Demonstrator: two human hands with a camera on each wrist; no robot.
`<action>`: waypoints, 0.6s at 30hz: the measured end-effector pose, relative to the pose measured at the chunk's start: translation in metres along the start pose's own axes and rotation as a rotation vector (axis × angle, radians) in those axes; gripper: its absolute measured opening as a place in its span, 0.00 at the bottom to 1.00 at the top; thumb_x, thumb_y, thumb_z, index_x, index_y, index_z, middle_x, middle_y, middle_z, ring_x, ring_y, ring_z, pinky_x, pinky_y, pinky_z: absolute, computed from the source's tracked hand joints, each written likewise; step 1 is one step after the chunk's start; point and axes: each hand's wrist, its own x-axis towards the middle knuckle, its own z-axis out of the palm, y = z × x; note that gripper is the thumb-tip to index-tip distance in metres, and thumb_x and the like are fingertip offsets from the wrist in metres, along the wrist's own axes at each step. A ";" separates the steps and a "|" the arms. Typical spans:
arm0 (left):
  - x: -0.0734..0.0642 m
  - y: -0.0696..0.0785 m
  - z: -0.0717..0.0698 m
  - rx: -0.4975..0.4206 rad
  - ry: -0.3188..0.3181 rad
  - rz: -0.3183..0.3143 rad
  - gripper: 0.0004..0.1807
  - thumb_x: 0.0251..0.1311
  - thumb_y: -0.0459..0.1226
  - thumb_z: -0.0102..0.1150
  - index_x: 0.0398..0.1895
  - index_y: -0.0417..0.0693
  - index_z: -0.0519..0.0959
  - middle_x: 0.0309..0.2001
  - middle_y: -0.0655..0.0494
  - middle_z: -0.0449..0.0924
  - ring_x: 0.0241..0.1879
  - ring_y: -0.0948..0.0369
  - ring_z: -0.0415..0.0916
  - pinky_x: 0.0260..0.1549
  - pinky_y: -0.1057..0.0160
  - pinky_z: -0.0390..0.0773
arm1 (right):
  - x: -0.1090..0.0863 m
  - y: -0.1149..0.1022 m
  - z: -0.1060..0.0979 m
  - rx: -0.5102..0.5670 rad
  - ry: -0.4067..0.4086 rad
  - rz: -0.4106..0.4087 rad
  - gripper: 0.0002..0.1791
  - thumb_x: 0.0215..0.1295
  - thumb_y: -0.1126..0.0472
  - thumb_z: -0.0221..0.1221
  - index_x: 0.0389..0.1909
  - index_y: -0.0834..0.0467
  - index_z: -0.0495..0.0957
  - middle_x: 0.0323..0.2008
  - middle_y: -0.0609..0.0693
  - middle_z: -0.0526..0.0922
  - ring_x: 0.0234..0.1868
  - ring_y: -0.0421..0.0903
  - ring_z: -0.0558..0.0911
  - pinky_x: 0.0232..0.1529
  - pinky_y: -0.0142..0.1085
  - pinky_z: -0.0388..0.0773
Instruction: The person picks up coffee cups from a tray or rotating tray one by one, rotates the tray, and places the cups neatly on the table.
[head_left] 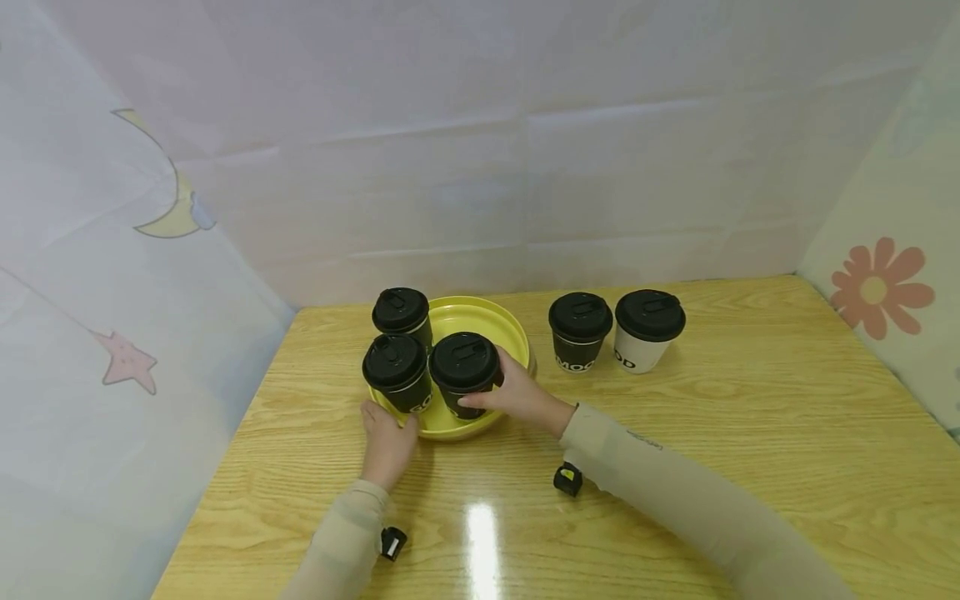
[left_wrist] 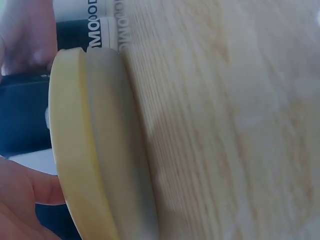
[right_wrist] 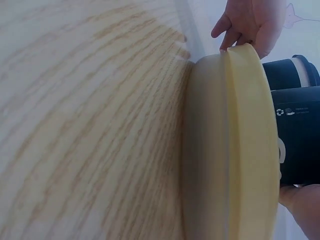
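A round yellow tray (head_left: 450, 432) with a raised rim sits on the table, its lower side paler in the wrist views. Three black coffee cups with black lids are on it: one at the back left (head_left: 401, 310), one at the front left (head_left: 396, 367), one at the front right (head_left: 465, 367). My right hand (head_left: 517, 392) grips the front-right cup from its right side, thumb across the front. At the tray's front-left edge, my left hand (head_left: 388, 442) holds the rim; its thumb (left_wrist: 47, 189) lies over the rim in the left wrist view.
Right of the tray stand a black lidded cup (head_left: 577, 333) and a white lidded cup (head_left: 647, 333), side by side. Small black devices (head_left: 567, 479) sit at both wrists. Pale printed sheets (head_left: 480, 167) enclose the wooden table (head_left: 712, 433) at the back and sides.
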 end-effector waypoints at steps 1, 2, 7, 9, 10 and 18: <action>0.001 -0.001 -0.001 -0.010 0.001 0.004 0.47 0.67 0.38 0.47 0.67 0.17 0.27 0.69 0.19 0.22 0.71 0.33 0.24 0.70 0.43 0.37 | -0.001 -0.002 -0.001 0.008 0.000 -0.007 0.45 0.54 0.67 0.70 0.71 0.60 0.57 0.64 0.57 0.69 0.65 0.55 0.68 0.66 0.50 0.64; 0.002 -0.001 -0.002 -0.014 -0.005 0.000 0.47 0.68 0.38 0.46 0.68 0.17 0.26 0.69 0.20 0.21 0.71 0.34 0.23 0.70 0.43 0.36 | -0.002 -0.003 -0.002 0.019 0.000 -0.011 0.45 0.54 0.67 0.70 0.71 0.60 0.57 0.63 0.57 0.70 0.65 0.55 0.69 0.65 0.50 0.65; 0.005 -0.003 -0.005 -0.029 -0.008 0.003 0.48 0.68 0.39 0.47 0.67 0.18 0.25 0.69 0.19 0.20 0.71 0.34 0.23 0.70 0.43 0.36 | -0.007 -0.014 -0.010 0.040 -0.007 -0.051 0.43 0.56 0.67 0.69 0.71 0.60 0.57 0.63 0.58 0.70 0.64 0.55 0.71 0.63 0.48 0.68; 0.006 -0.002 -0.005 -0.028 -0.009 0.002 0.48 0.67 0.39 0.47 0.68 0.18 0.25 0.69 0.19 0.21 0.71 0.34 0.23 0.70 0.43 0.36 | -0.010 -0.018 -0.013 0.035 -0.009 -0.081 0.43 0.57 0.66 0.69 0.70 0.61 0.57 0.63 0.59 0.70 0.64 0.55 0.71 0.64 0.48 0.67; 0.006 -0.002 -0.006 -0.030 -0.010 0.002 0.48 0.67 0.39 0.47 0.68 0.18 0.25 0.69 0.19 0.21 0.71 0.34 0.23 0.70 0.43 0.36 | -0.011 -0.020 -0.015 0.035 -0.011 -0.094 0.43 0.57 0.65 0.69 0.71 0.61 0.57 0.63 0.60 0.70 0.64 0.56 0.70 0.64 0.48 0.67; 0.009 -0.002 -0.006 -0.017 -0.028 -0.013 0.49 0.67 0.39 0.48 0.68 0.18 0.25 0.69 0.20 0.22 0.71 0.34 0.24 0.70 0.43 0.37 | -0.027 -0.032 -0.032 0.010 -0.023 -0.220 0.48 0.59 0.55 0.68 0.72 0.66 0.50 0.66 0.66 0.65 0.64 0.58 0.69 0.65 0.47 0.66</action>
